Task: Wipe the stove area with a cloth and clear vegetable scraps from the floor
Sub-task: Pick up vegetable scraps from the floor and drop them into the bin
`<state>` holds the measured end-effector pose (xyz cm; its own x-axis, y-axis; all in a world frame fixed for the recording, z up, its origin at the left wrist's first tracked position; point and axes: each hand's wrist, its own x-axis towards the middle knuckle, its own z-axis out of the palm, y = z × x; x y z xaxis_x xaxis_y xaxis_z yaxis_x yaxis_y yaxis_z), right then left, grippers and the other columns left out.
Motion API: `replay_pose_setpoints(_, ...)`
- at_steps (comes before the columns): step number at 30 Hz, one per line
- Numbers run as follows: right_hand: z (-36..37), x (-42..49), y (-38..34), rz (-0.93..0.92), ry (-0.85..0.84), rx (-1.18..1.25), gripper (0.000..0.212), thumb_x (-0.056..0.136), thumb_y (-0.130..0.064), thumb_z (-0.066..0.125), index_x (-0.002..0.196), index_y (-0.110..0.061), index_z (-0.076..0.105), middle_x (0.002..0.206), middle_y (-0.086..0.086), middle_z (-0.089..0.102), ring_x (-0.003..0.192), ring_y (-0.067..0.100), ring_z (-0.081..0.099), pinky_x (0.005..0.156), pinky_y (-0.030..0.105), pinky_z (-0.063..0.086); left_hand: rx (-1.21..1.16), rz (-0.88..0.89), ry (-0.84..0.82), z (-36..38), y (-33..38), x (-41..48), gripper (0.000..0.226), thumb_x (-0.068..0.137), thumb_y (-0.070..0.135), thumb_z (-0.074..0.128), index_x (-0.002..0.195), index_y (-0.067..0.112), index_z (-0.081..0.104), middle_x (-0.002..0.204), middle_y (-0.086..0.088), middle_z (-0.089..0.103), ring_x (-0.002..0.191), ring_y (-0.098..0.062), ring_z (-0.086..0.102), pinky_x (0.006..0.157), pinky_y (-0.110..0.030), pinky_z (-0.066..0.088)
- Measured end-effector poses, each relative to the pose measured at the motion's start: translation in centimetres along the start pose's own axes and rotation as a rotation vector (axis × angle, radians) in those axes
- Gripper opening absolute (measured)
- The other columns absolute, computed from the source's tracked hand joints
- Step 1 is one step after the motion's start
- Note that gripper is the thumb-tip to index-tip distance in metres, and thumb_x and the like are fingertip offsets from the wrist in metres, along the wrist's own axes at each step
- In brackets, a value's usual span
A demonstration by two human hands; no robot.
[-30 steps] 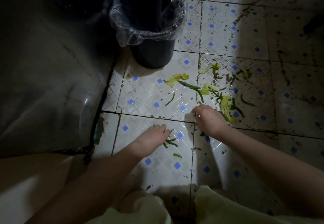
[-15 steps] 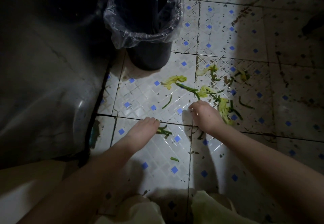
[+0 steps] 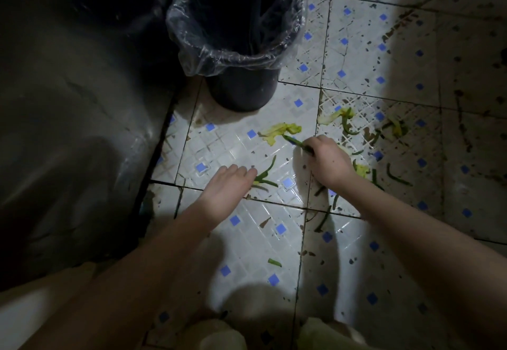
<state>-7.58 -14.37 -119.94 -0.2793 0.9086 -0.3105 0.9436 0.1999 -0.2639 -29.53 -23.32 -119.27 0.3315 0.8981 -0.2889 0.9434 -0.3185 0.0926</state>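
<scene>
Nearest me, one short green bit (image 3: 274,262) lies alone on the tiled floor (image 3: 247,242) btw my forearms. Further out, L hand (image 3: 229,185) is flat on the tiles, fingers straight & together, tips touching a bunch of green strips (image 3: 264,178). R hand (image 3: 327,161) is curled, pinching one end of a green stalk (image 3: 297,142). The stalk's far end lies against a yellow-green leaf (image 3: 279,131). More vegetable scraps (image 3: 395,178) are scattered to the R of that hand, on dirtier tiles. Beyond, a black bin (image 3: 241,92) w/ a clear liner (image 3: 192,48) stands upright, near the leaf but not touching it.
</scene>
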Motion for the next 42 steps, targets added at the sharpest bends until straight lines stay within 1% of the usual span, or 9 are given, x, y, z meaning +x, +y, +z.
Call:
replay_pose_setpoints(5,0.6,1.5,0.2,-0.004,-0.053,-0.073,0.037,0.089,-0.004,0.050,0.125,-0.009,0.046,0.119,0.015,0.049,0.105,0.032,0.049,0.078,0.038,0.043,0.046,0.002,0.026,0.2,0.3,0.6,0.034,0.087,0.002,0.049,0.119,0.013,0.044,0.110,-0.006,0.052,0.099,-0.026,0.053,0.083,-0.036,0.039)
replay_pose_setpoints(12,1.4,1.6,0.5,-0.070,-0.090,-0.126,0.040,0.079,0.010,0.051,0.115,-0.005,0.046,0.112,0.016,0.052,0.097,0.030,0.049,0.078,0.036,0.040,0.087,-0.020,-0.009,0.5,-0.2,0.9,0.046,0.081,-0.007,0.047,0.121,0.012,0.042,0.110,-0.007,0.052,0.098,-0.027,0.054,0.079,-0.035,0.039)
replay_pose_setpoints(17,1.7,1.4,-1.3,-0.162,-0.030,-0.159,0.041,0.078,0.008,0.053,0.117,-0.006,0.047,0.113,0.014,0.052,0.100,0.031,0.049,0.079,0.036,0.036,0.057,-0.060,-0.025,0.6,-0.5,0.7,0.047,0.080,-0.009,0.048,0.123,0.012,0.043,0.110,-0.007,0.052,0.099,-0.026,0.054,0.081,-0.034,0.039)
replay_pose_setpoints(23,2.7,1.4,-4.4,-0.342,-0.097,-0.099,0.037,0.082,0.003,0.051,0.115,-0.013,0.048,0.110,0.009,0.053,0.100,0.028,0.047,0.080,0.034,0.035,0.116,-0.042,0.072,0.3,-1.2,-0.4,0.047,0.067,-0.002,0.035,0.104,0.016,0.059,0.089,-0.001,0.060,0.080,-0.020,0.061,0.070,-0.029,0.046)
replay_pose_setpoints(27,3.4,1.2,-5.0,-0.418,-0.170,-0.091,0.030,0.088,-0.011,0.055,0.118,-0.015,0.049,0.111,0.007,0.053,0.103,0.026,0.047,0.079,0.031,0.030,0.160,-0.029,0.082,-0.7,-1.8,-1.0,0.031,0.056,0.002,0.056,0.080,0.017,0.067,0.068,0.002,0.060,0.057,-0.015,0.060,0.054,-0.023,0.047)
replay_pose_setpoints(30,3.6,1.3,-5.1,-0.412,-0.186,-0.169,0.024,0.089,-0.016,0.056,0.112,-0.013,0.050,0.111,0.007,0.052,0.103,0.026,0.046,0.078,0.031,0.028,0.157,-0.074,0.081,-1.0,-2.0,-1.6,0.034,0.061,0.004,0.039,0.070,0.019,0.069,0.059,0.003,0.058,0.049,-0.014,0.057,0.049,-0.020,0.045)
replay_pose_setpoints(35,3.6,1.1,-5.0,-0.440,-0.117,-0.355,0.025,0.090,-0.007,0.046,0.116,-0.010,0.047,0.112,0.009,0.050,0.102,0.026,0.046,0.084,0.034,0.035,0.186,-0.056,0.075,-1.3,-1.8,-1.9,0.035,0.057,0.006,0.046,0.078,0.021,0.069,0.065,0.005,0.061,0.055,-0.011,0.060,0.053,-0.020,0.047)
replay_pose_setpoints(39,3.1,1.2,-4.6,-0.411,-0.098,-0.385,0.027,0.090,-0.007,0.045,0.117,-0.010,0.046,0.112,0.009,0.049,0.102,0.027,0.045,0.084,0.035,0.034,0.141,-0.083,0.095,-1.4,-1.7,-1.6,0.038,0.066,0.006,0.034,0.075,0.020,0.069,0.063,0.003,0.060,0.053,-0.012,0.059,0.051,-0.021,0.047)
replay_pose_setpoints(42,1.9,2.1,-4.7,-0.347,-0.020,-0.366,0.036,0.079,-0.002,0.057,0.112,-0.012,0.047,0.111,0.008,0.047,0.104,0.027,0.044,0.085,0.035,0.034,0.095,-0.119,0.059,-1.2,-1.9,-1.2,0.036,0.066,-0.002,0.058,0.096,0.016,0.066,0.083,-0.002,0.062,0.072,-0.019,0.063,0.065,-0.028,0.048)
